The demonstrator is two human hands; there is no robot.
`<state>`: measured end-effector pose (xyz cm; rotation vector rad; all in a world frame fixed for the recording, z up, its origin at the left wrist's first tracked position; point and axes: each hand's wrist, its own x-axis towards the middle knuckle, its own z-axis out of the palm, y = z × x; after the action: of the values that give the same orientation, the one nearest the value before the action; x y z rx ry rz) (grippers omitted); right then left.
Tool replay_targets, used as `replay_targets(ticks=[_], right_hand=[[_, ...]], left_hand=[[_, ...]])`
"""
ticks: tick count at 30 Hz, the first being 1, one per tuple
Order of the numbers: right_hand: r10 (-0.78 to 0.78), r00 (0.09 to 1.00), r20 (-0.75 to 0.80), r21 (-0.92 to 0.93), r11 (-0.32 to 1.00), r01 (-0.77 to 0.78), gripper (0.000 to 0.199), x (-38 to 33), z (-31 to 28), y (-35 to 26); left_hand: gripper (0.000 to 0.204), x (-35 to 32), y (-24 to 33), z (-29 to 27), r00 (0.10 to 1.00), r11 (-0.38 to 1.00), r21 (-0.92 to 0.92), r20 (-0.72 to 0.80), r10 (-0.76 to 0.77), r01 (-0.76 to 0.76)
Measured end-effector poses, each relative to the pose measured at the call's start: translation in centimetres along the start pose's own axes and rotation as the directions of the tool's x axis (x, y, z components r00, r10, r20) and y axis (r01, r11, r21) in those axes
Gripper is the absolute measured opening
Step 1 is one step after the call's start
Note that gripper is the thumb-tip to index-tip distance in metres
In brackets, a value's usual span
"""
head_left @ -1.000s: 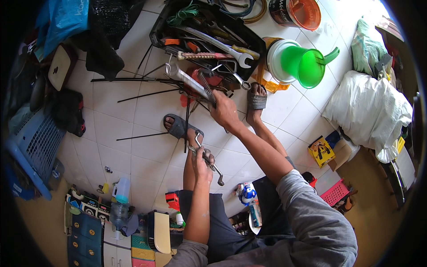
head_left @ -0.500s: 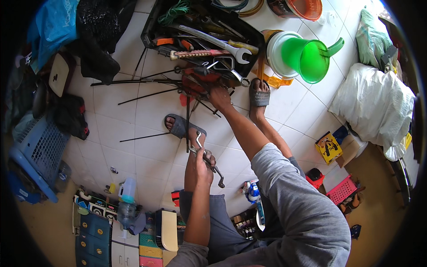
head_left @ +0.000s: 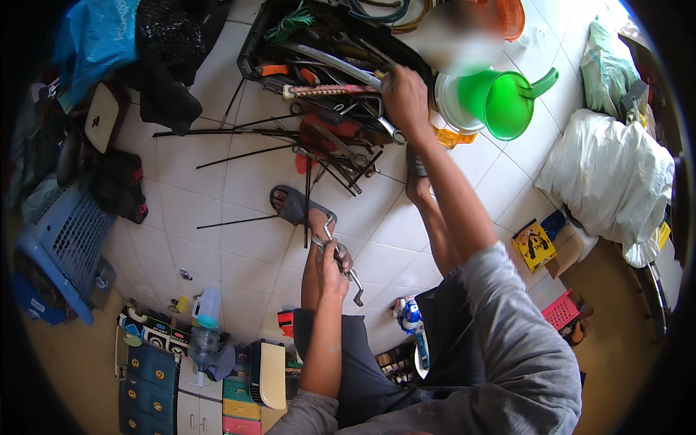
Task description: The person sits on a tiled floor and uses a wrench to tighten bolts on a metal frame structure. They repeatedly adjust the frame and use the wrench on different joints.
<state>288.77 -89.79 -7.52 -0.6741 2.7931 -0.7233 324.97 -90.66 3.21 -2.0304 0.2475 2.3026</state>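
My left hand [head_left: 333,270] is closed around a small bundle of metal wrenches [head_left: 354,283] with bent ends, held over my left leg. My right hand [head_left: 407,100] is at the right end of the black toolbox [head_left: 250,58], its fingers curled over the head of a large steel wrench [head_left: 337,64], which they hide. Beneath that wrench lies a tool with a red-and-white patterned handle [head_left: 326,91]. Another wrench end [head_left: 393,131] sticks out just below my right hand. Loose tools and thin black rods [head_left: 243,156] lie on the tiles by the box.
Right of the toolbox stands a white bucket [head_left: 451,105] with a green dipper [head_left: 506,105] on it; a blurred patch covers what is behind. A white sack [head_left: 609,170] lies at the right. A blue plastic basket [head_left: 65,246] is at the left. My sandalled foot [head_left: 293,204] is near the rods.
My right hand has moved up and right, from the loose tools in front of the toolbox to the large wrench's head. My left hand stays almost in place with its wrenches. My right leg has shifted.
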Motion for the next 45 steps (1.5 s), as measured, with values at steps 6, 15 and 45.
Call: replay_targets(ticks=[6,15,45], right_hand=[[0.431,0.695,0.575,-0.362,0.896,-0.256,0.032,7.4,4.9,5.5],[0.144,0.93,0.337,-0.18,0.98,-0.086,0.031,6.5,-3.1,-0.9],[-0.04,0.997,0.061,0.7,0.714,-0.015,0.02,-30.1,-87.9,-16.9]], left_hand=[[0.013,0.0,0.2,1.4,0.993,0.999,-0.006,-0.108,0.04,-0.041],[0.014,-2.8,0.1,2.8,0.976,0.994,-0.039,-0.194,0.095,-0.105],[0.029,-72.2,-9.2,34.8,0.436,0.776,-0.093,0.783,0.444,-0.624]])
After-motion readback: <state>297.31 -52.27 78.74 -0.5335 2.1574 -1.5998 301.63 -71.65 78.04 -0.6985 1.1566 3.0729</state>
